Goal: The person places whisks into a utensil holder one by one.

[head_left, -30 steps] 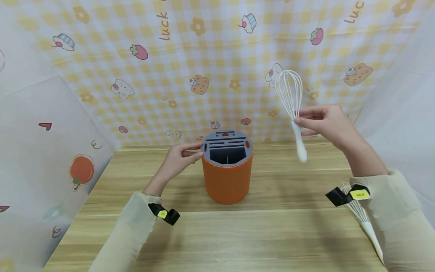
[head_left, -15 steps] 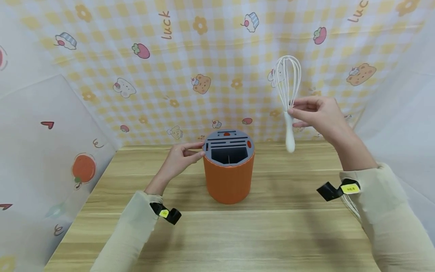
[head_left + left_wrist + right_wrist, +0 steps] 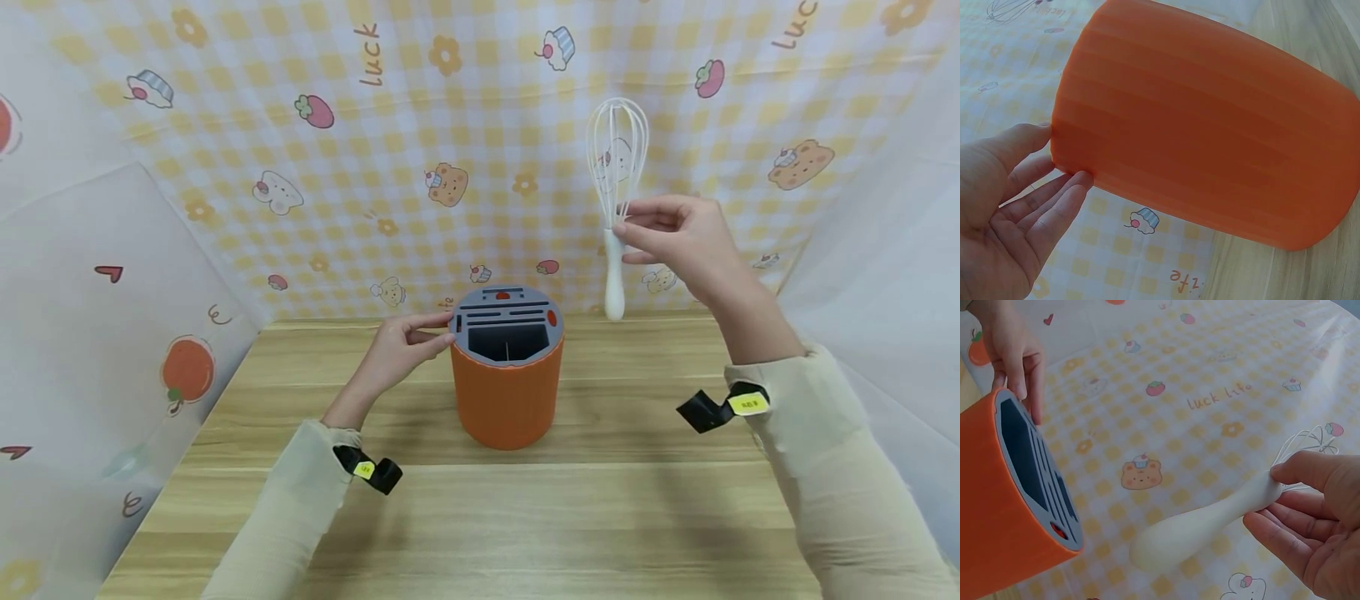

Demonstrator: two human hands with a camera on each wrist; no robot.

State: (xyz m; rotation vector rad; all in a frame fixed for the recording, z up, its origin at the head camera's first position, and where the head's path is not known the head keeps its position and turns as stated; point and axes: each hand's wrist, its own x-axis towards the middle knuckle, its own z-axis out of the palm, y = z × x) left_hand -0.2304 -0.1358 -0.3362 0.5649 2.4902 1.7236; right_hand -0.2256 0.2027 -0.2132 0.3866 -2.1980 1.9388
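White, a whisk (image 3: 614, 271) is pinched by the right fingers (image 3: 647, 238); the left fingers (image 3: 427, 320) (spread) touch the orange holder (image 3: 506, 402).

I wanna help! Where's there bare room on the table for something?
The brown wooden table is bare in front of the orange cylindrical holder, between the cream fabric sleeves, and between holder and right sleeve. It's crowded at the holder's left rim, where the left hand touches.
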